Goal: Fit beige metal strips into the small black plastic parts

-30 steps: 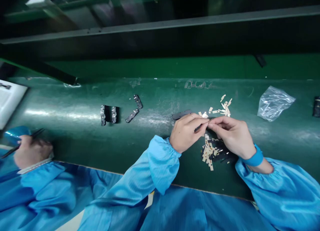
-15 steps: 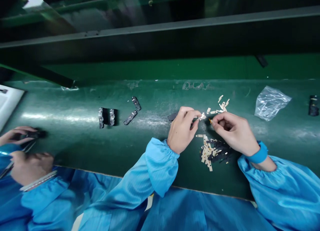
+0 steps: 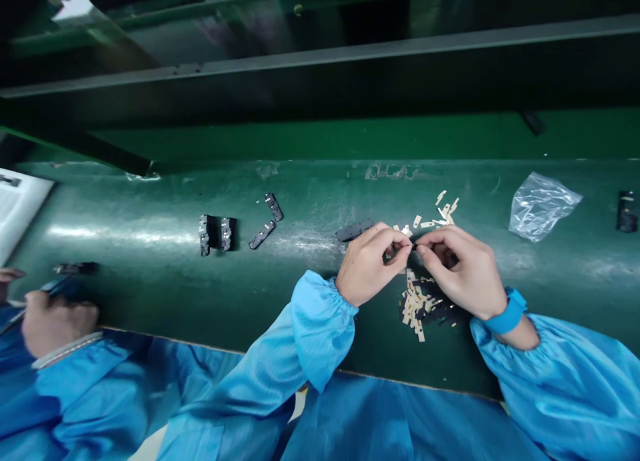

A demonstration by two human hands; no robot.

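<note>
My left hand [image 3: 373, 258] is closed in a pinch, fingertips almost touching those of my right hand [image 3: 463, 264], also pinched. Between the two sets of fingertips is a tiny dark piece [image 3: 414, 246], too small to name; the right fingers seem to grip it, and what the left ones hold is hidden. Just below lies a pile of small cream strips [image 3: 414, 304] mixed with small black pieces [image 3: 443, 308]. More cream strips [image 3: 447, 211] are scattered above my right hand. A flat dark grey plate [image 3: 354, 230] lies beside my left hand, partly behind it.
Several black moulded parts [image 3: 226, 234] lie to the left on the green table [image 3: 300, 301]. A clear plastic bag [image 3: 543, 206] and another black part [image 3: 627, 211] are at the right. A co-worker's hand [image 3: 60, 324] holds a slim tool at far left. A shelf edge [image 3: 320, 54] spans the back.
My hands have come together, the left moving right and slightly down. The grey plate shows more. The orange-yellow bit at my right fingertips no longer shows. The co-worker's hand left the black part.
</note>
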